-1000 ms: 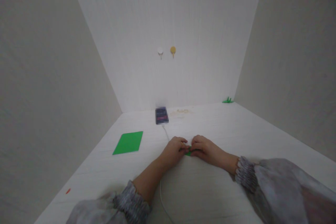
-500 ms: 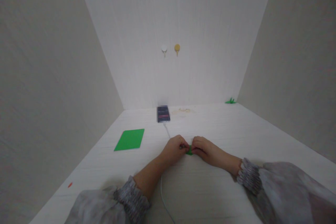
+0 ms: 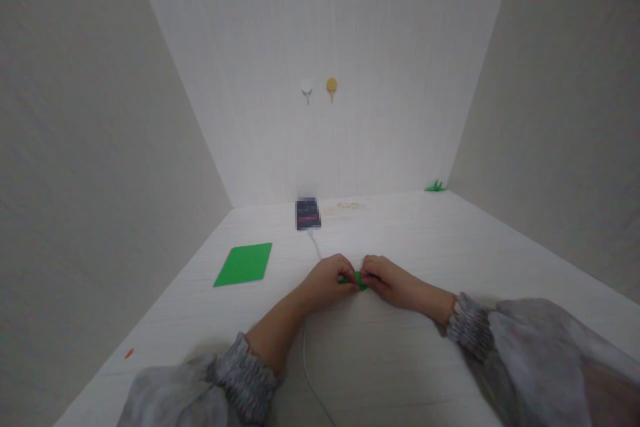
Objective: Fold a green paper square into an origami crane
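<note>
Between my fingertips is a small piece of green paper (image 3: 361, 282), mostly covered by the hands. My left hand (image 3: 331, 281) pinches it from the left, thumb and fingers together. From the right, my right hand (image 3: 384, 278) pinches its other side, the fingers curled. The two hands nearly meet low over the white table (image 3: 410, 360). How the paper is folded I cannot make out. A flat green sheet of paper (image 3: 244, 264) lies to the left of my left hand.
A dark phone-like device (image 3: 307, 214) stands at the back, with a white cable (image 3: 306, 360) running under my left arm. A green folded paper shape (image 3: 435, 187) sits in the far right corner. A small orange piece (image 3: 129, 353) lies left. Two hooks (image 3: 331, 88) are on the wall.
The view has shifted slightly. My fingers have moved a little on the green paper, and more of it shows beside my left fingers. Both hands keep their pinch.
</note>
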A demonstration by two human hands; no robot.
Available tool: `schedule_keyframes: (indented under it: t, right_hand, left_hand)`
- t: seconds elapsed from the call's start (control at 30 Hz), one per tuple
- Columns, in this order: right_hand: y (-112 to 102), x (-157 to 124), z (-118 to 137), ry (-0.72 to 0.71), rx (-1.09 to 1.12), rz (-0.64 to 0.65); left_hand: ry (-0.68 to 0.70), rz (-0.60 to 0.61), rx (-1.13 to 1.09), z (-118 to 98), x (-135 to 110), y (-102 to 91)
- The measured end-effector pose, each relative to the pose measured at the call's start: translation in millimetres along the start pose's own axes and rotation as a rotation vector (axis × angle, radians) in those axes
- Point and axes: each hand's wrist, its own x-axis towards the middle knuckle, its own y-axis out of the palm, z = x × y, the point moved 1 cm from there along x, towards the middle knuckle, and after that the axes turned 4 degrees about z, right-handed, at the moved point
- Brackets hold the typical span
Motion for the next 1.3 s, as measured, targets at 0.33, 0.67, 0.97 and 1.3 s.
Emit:
schedule_keyframes:
  t: [0.33, 0.67, 0.97, 1.3]
  right_hand:
    - [1.6, -1.6, -6.9, 0.053, 0.143, -0.012]
    - [5.2, 1.6, -13.7, 0.199, 0.153, -0.031]
    - [6.8, 4.3, -14.0, 0.274, 0.122, -0.005]
    - [13.7, 5.4, -24.6, 0.251, 0.192, 0.027]
  left_hand:
    - [-0.069, -0.040, -0.035, 7.8, 2.5, 4.6]
    - [-0.132, -0.047, -0.031, 2.1, 6.8, 7.6]
    - [-0.170, -0.048, -0.001, 5.2, 7.1, 13.3]
    - [-0.164, -0.015, 0.071, 6.6, 7.5, 14.3]
